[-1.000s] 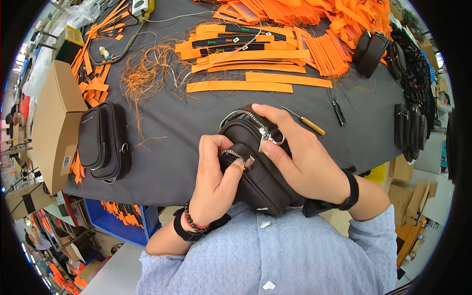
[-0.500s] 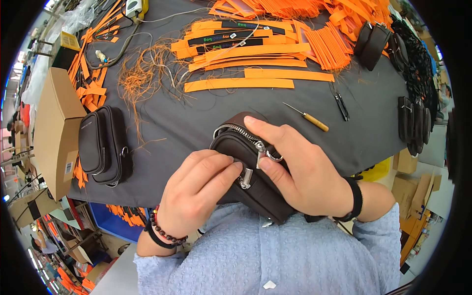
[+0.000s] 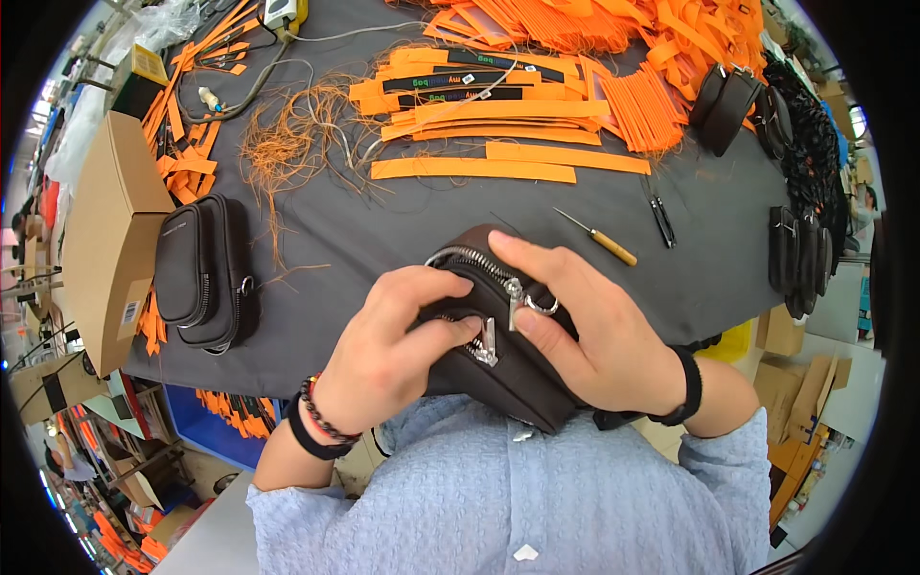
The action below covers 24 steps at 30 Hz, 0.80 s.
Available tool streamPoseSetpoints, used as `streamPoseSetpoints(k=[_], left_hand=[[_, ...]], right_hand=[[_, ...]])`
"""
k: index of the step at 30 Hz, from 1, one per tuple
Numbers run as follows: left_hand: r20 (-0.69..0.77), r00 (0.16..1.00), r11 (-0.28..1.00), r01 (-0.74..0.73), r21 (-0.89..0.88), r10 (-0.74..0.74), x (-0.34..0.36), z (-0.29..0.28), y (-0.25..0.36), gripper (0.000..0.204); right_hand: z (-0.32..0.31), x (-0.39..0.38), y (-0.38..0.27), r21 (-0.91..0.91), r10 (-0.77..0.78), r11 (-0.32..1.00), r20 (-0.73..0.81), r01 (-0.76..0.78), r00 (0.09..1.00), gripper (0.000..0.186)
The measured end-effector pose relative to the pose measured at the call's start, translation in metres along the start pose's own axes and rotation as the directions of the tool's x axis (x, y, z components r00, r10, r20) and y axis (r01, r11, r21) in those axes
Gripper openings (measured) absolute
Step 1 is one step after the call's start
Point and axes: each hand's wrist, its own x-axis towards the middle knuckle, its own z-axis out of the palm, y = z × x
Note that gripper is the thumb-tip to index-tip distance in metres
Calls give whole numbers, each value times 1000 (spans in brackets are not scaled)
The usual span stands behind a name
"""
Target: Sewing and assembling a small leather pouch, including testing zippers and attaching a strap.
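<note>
The left hand (image 3: 379, 340) pinches a dark bag (image 3: 522, 383) beside its lower zipper (image 3: 489, 343); the right hand (image 3: 604, 331) curls its fingers around the bag's side, at the tabletop's (image 3: 316, 355) near edge.

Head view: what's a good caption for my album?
Two hands hold a dark bag; orange strips lie beyond.

held black bag (image 3: 525, 385): front partly hidden behind left fingers (image 3: 422, 286) | orange strip pile (image 3: 565, 24): cut by top edge
</note>
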Motion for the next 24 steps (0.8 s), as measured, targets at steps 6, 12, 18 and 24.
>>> streamPoseSetpoints(k=[6,12,18,24], left_hand=[[-133,962,970,241,14,-238,8,-25,27,35],[-107,946,924,321,206,-305,-2,-27,52,45],[229,743,599,651,-466,-629,-32,-26,60,34],[578,570,265,807,-528,-585,-49,-25,59,25]], right_hand=[[-14,4,-19,-251,-250,935,33,250,968,60],[-16,11,-20,-262,-392,875,110,407,913,64],[-5,11,-22,-139,-395,892,224,430,891,61],[10,6,-29,-64,-351,914,365,400,862,62]])
